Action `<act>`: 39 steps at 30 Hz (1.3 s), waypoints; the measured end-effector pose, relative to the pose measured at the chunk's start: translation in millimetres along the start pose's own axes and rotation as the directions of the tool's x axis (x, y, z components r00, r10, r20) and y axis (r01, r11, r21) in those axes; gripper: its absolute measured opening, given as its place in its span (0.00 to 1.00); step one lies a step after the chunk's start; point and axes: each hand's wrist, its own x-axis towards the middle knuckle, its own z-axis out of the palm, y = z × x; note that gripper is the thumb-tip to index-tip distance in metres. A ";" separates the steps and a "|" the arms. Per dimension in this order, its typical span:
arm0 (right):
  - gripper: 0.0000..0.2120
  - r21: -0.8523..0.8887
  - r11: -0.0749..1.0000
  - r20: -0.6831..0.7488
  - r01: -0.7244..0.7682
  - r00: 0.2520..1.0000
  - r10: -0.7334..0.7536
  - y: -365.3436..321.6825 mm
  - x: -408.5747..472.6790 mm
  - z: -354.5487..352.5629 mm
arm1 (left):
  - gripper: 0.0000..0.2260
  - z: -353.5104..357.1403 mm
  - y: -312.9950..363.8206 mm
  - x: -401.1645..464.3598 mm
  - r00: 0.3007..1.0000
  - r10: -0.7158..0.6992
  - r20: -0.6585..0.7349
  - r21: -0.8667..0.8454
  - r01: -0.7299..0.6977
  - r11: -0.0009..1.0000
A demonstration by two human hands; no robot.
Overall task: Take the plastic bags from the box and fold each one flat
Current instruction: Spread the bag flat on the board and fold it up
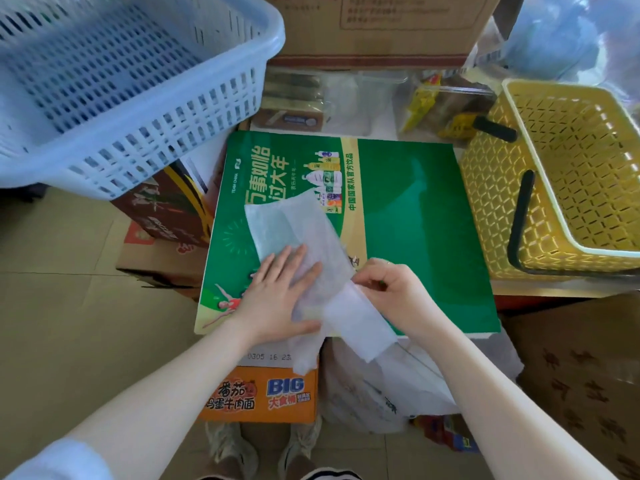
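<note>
A thin white translucent plastic bag (304, 233) lies as a long folded strip on a green printed board (415, 220), slanting from upper left to lower right, its near end hanging over the board's front edge. My left hand (277, 292) presses flat on the middle of the bag, fingers spread. My right hand (388, 289) pinches the bag's right edge between thumb and fingers. More crumpled white plastic bags (381, 393) sit below the board's front edge, in front of me.
A light blue slotted basket (121, 98) stands at the upper left and a yellow basket (571, 174) with black handles at the right. Cardboard boxes (374, 29) and snack packets lie behind the board. An orange noodle carton (259, 396) sits under the board's front.
</note>
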 end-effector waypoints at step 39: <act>0.15 -0.313 0.834 -0.365 -0.454 0.868 0.336 28.9 45.5 53.3 | 0.25 -21.1 -11.2 56.3 0.989 -0.144 -0.032 -0.014 0.144 0.990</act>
